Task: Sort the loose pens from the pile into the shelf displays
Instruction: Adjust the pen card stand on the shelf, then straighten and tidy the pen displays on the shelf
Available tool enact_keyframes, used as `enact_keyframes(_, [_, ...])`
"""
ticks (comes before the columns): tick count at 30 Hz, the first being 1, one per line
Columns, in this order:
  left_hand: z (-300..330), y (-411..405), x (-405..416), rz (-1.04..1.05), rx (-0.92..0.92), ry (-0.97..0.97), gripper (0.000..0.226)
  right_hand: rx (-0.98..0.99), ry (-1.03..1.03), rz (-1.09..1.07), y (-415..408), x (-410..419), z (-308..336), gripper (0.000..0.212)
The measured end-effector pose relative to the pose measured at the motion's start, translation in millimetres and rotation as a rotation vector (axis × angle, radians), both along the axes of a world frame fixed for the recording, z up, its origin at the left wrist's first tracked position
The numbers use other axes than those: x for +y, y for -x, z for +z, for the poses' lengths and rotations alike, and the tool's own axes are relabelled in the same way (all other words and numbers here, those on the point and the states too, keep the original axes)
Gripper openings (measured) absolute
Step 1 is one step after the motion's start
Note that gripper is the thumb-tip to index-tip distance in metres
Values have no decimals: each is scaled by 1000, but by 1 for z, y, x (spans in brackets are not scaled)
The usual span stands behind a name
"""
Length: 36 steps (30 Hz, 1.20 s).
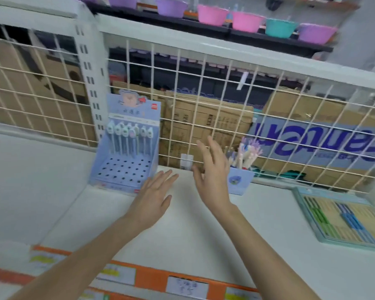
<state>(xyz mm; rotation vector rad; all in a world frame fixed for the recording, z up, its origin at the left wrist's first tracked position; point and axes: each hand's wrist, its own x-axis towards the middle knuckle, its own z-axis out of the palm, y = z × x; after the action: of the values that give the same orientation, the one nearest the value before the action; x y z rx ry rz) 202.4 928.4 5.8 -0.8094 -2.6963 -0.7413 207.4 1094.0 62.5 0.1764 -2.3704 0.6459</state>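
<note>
Both hands hover empty over the white shelf [182, 224], fingers spread, the left hand [154, 195] just beside the blue pen display [126, 161] with its upright pens [129, 135], the right hand [212, 172] near the small pen cup [240, 180].

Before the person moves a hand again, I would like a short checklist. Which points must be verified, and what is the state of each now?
1. Left hand free: ok, fingers straight, holds nothing.
2. Right hand free: ok, open, holds nothing.
3. Blue pen display upright with free holes: ok, pens fill only the back row.
4. Small pen box reachable: ok, it stands just beyond the right hand, partly hidden by it.
5. Pile of loose pens located: cannot tell, none shows in this view.
6. Shelf space between the hands and both displays unobstructed: ok.
</note>
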Motion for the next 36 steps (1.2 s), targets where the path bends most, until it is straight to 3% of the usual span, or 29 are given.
enact_keyframes(4, [3,-10,-87,100,72,-10,48,-118,-88,164,-1,-87,-9,53])
enact_keyframes(8, [9,-31,-195,289,181,5,46,-402,-254,266,0,-183,-9,53])
enact_keyframes(11, [11,-59,-277,469,232,25,42,-435,-338,345,-5,-257,-10,55])
enact_keyframes(18, [16,-129,-440,788,91,120,43,-445,-439,559,-30,-424,-14,53])
enact_keyframes(23, [15,-149,-503,863,102,129,60,-472,-488,667,-36,-501,-12,54])
enact_keyframes(31, [-8,-108,-556,887,29,-17,47,-561,-473,669,16,-556,-24,54])
enact_keyframes(36, [-21,-63,-611,918,-15,-2,45,-599,-411,732,69,-621,-44,53])
